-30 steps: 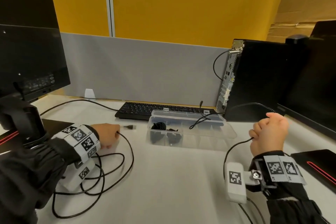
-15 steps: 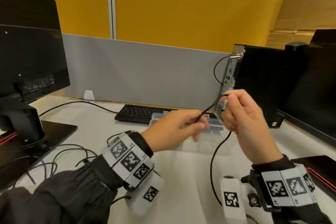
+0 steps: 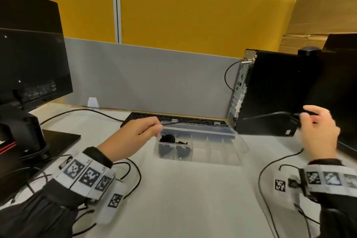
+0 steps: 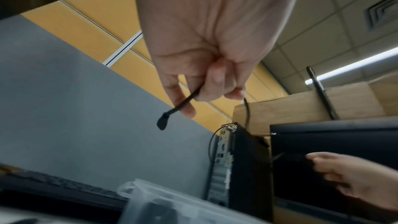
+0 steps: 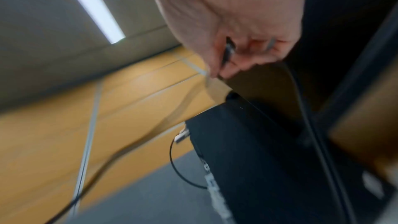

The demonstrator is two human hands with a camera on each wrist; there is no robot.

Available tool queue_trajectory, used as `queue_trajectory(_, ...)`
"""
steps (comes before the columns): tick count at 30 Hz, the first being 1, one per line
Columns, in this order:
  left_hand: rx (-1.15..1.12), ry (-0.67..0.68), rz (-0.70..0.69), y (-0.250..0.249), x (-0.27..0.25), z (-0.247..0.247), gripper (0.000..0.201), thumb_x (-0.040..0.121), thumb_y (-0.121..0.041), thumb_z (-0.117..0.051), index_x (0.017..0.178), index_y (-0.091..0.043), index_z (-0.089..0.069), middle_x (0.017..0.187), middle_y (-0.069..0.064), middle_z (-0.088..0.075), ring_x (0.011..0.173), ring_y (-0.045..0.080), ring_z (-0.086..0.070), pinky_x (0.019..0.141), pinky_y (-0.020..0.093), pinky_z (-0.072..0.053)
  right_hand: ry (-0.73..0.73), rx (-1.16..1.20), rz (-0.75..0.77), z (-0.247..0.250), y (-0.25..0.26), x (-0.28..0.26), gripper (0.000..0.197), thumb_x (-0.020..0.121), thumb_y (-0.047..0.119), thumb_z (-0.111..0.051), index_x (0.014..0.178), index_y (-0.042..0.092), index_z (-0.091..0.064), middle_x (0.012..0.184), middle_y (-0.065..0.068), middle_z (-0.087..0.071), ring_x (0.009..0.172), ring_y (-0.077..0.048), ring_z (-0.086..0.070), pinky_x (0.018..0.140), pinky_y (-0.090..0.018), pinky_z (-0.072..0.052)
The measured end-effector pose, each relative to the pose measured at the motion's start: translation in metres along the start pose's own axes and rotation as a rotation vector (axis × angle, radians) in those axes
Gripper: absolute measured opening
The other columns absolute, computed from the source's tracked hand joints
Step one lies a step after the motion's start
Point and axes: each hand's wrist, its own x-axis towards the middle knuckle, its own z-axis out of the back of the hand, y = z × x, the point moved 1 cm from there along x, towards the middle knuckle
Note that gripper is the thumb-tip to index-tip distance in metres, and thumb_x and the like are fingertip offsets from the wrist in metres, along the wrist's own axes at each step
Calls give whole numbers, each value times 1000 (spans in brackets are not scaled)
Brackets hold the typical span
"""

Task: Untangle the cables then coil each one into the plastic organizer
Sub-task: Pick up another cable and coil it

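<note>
At the far left a dark monitor point(image 3: 32, 48) stands on the white bench point(image 3: 193, 199), and loose loops of black cable point(image 3: 133, 177) lie on the bench under the left forearm; the left hand point(image 3: 135, 135) is raised just left of the clear plastic organizer point(image 3: 222, 152), its fingers point(image 4: 215, 83) curled tight and pinching a thin black cable near its end, so that the plug point(image 4: 162, 123) sticks out free beyond the fingertips; the organizer sits in front of the keyboard point(image 3: 154, 117), its lid open, and its left compartments already hold dark coiled cable point(image 3: 168, 139), while those to the right look empty; the held cable runs, blurred, over the organizer towards the right hand point(image 3: 316, 133), which is up before the black computer case point(image 3: 270, 92); its fingers are bent round a dark bundle that seems to be cable, though blur hides how firmly; a further length drops from that hand and curves across the bench beside the right wrist.

The step in hand appears to be drawing one cable out straight between both hands, before coiling; next, I judge, the hands must wind it into small loops, keeping the slack on the bench clear of the other loops, then lay it in an empty compartment.
</note>
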Motion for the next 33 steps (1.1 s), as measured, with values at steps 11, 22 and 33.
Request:
queue_trajectory(11, -424, -146, -124, -27, 5, -25, 26, 94, -30, -48, 70, -23, -57, 59, -10, -52, 57, 1, -51, 65, 20, -44, 908, 292, 654, -62, 123, -139, 29, 100, 30, -40, 87, 15, -61, 66, 16, -56, 66, -1, -53, 67, -16, -40)
queue_trajectory(22, -1273, -212, 33, -22, -9, -17, 34, 88, -17, -42, 118, -13, -58, 100, -2, -70, 55, 5, -49, 42, 14, -32, 877, 5, 637, -115, 111, -122, 24, 100, 31, -37, 112, 30, -58, 90, 20, -65, 82, 0, -58, 73, -28, -48)
queue_trajectory(33, -284, -223, 36, 9, -6, -28, 31, 98, -33, -36, 95, -17, -62, 91, -6, -69, 84, 2, -64, 78, 19, -49, 1237, 148, 951, -73, 152, -148, 23, 96, 33, -48, 90, 23, -68, 61, 11, -55, 56, 0, -49, 56, -13, -34)
